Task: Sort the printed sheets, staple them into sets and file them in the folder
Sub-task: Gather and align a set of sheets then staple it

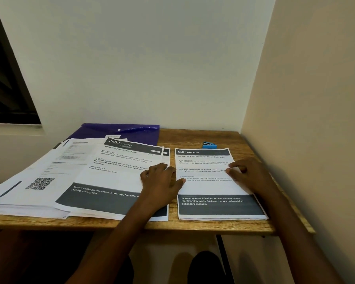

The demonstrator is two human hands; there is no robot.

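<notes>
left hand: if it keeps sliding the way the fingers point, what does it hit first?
The left hand lies flat on the KITCHEN sheet, fingers pointing away toward the wall. Straight on, it would cross that sheet's top edge first; beyond is bare table. The purple folder probably lies left of that line.

We have a single view, from a wide-angle camera worn on the person's head. We look forward and steeply down onto the wooden surface (203, 138), close enough that both forearms reach in from the bottom edge. The surface fills the middle band. Above it we face a pale wall that meets a second wall at the right, and straight lines bow towards the edges
</notes>
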